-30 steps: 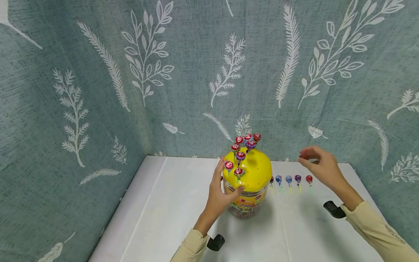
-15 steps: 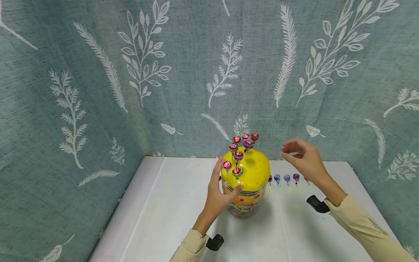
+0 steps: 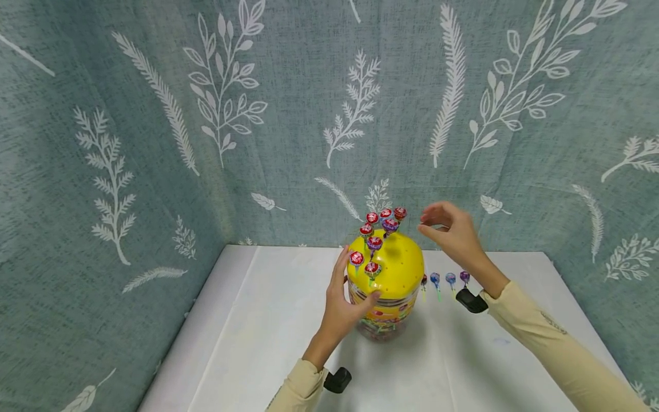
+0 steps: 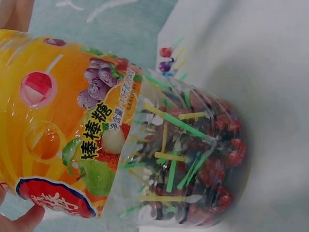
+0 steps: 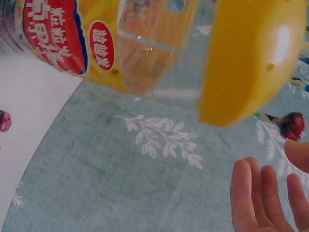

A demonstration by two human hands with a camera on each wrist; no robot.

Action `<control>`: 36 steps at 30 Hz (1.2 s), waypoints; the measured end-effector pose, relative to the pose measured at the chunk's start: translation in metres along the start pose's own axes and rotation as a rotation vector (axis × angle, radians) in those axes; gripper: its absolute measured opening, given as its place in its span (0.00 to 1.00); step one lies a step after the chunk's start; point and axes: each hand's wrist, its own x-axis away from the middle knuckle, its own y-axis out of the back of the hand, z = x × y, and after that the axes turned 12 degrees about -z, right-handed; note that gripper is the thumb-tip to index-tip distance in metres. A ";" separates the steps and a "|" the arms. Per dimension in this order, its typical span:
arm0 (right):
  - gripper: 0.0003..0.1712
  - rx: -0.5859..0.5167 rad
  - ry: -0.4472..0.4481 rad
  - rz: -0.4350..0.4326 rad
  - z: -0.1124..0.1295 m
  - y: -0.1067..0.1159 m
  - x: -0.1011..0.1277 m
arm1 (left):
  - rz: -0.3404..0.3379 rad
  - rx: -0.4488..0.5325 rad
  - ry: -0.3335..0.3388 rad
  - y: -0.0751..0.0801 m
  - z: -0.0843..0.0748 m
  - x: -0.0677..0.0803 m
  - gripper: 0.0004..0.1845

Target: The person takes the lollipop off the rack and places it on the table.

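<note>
A clear candy jar [image 3: 383, 321] with a yellow domed lid [image 3: 401, 269] stands on the white table [image 3: 268, 320]. Several wrapped lollipops [image 3: 374, 243] stick up from holes in the lid. My left hand [image 3: 360, 280] grips the jar's left side, thumb on the front. My right hand [image 3: 424, 222] hovers just right of the topmost lollipop [image 3: 399, 213], fingers loosely bent and holding nothing. In the left wrist view the jar [image 4: 96, 125] is packed with lollipops [image 4: 193, 159]. The right wrist view shows the lid [image 5: 251, 58], a red lollipop [image 5: 292, 125] and my bare fingers [image 5: 260, 198].
A row of loose lollipops [image 3: 436, 279] lies on the table right of the jar, partly behind my right wrist. A leaf-patterned teal curtain [image 3: 206, 143] closes off the back and both sides. Bare tabletop lies left of and in front of the jar.
My right hand has moved left and up from above the row of loose lollipops to beside the lollipops on the lid. The left hand and jar have stayed put.
</note>
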 end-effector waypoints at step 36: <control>0.21 -0.225 0.064 -0.081 0.000 -0.029 -0.027 | -0.006 -0.013 0.005 -0.002 0.001 -0.002 0.44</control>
